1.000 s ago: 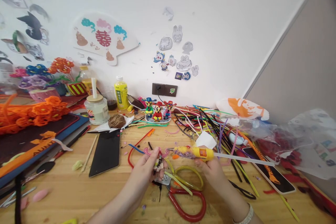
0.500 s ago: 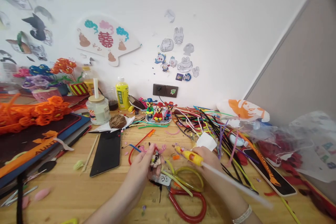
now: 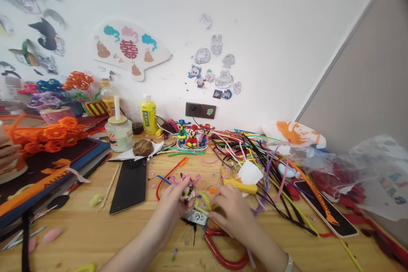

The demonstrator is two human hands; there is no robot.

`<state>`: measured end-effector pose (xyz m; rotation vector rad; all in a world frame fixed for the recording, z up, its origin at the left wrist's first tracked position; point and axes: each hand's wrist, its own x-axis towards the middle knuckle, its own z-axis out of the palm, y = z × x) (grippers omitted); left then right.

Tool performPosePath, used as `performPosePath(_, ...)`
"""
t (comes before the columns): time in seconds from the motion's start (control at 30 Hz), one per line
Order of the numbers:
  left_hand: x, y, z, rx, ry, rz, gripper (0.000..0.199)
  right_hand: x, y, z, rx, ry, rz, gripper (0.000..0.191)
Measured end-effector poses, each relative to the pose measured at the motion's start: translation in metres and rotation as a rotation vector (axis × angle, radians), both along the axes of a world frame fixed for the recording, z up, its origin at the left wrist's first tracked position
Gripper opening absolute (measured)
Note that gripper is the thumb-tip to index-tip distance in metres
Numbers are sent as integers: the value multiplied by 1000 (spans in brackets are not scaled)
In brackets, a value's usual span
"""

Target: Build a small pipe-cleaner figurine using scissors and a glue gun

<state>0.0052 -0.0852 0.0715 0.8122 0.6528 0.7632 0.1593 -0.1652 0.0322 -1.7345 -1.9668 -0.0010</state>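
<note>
My left hand (image 3: 174, 204) is closed on a small figure (image 3: 188, 192) with black, cream and pink parts. Beside it, my right hand (image 3: 231, 212) is over the yellow-green stems (image 3: 201, 209), fingers bent; whether it grips one is hard to see. Just beyond my right hand lies a yellow glue gun (image 3: 242, 186). Under and in front of my hands are red-handled scissors (image 3: 223, 259) and a small silver-grey gadget (image 3: 198, 217). Three small coloured figures (image 3: 192, 137) stand on a tray at the back.
A black phone (image 3: 129, 185), a brown lump (image 3: 143, 148) on paper and a candle jar (image 3: 118, 135) are at the left. Tangled fuzzy stems (image 3: 255, 148) and a second phone (image 3: 341, 216) lie to the right. Another person's hand (image 3: 8, 153) shows at the far left edge.
My right hand has let go of the yellow glue gun, which now lies on the table, and has moved left towards the figure. Another person's hand and a cup have appeared at the left edge.
</note>
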Motion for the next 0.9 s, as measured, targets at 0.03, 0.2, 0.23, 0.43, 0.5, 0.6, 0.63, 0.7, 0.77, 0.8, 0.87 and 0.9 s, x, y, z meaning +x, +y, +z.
performPosePath(0.03, 0, 0, -1, -9, -10, -10, 24, -9, 2, -2, -12, -47, 4, 8)
performPosePath(0.2, -2, -5, -1, -55, 7, -41, 22, -21, 9, -16, -9, -69, -18, 8)
performPosePath(0.23, -2, -5, 0, -51, 19, -53, 22, -18, 8, -17, 14, -48, -34, 10)
performPosePath(0.43, -2, -6, 0, -39, 95, -100, 23, 5, -1, -8, 220, 283, -184, 17)
performPosePath(0.5, -2, -6, -1, -40, 112, -105, 23, 8, -4, -3, 279, 363, -188, 17)
performPosePath(0.6, -1, -6, -3, -28, 118, -131, 23, 5, -7, 2, 313, 411, -171, 14)
performPosePath(0.63, -1, -7, -4, -24, 116, -142, 23, 3, -8, 3, 321, 412, -159, 13)
performPosePath(0.7, 0, -8, -5, -14, 113, -167, 23, 0, -8, 3, 335, 402, -138, 12)
performPosePath(0.77, 0, -9, -6, -8, 123, -182, 25, -3, -8, 4, 336, 388, -131, 11)
performPosePath(0.8, 0, -9, -7, -7, 134, -185, 26, -4, -8, 4, 331, 379, -132, 11)
performPosePath(0.87, 1, -10, -8, -4, 158, -189, 27, -5, -9, 4, 322, 362, -136, 11)
performPosePath(0.9, 2, -10, -8, 1, 167, -193, 27, -6, -9, 5, 319, 355, -139, 11)
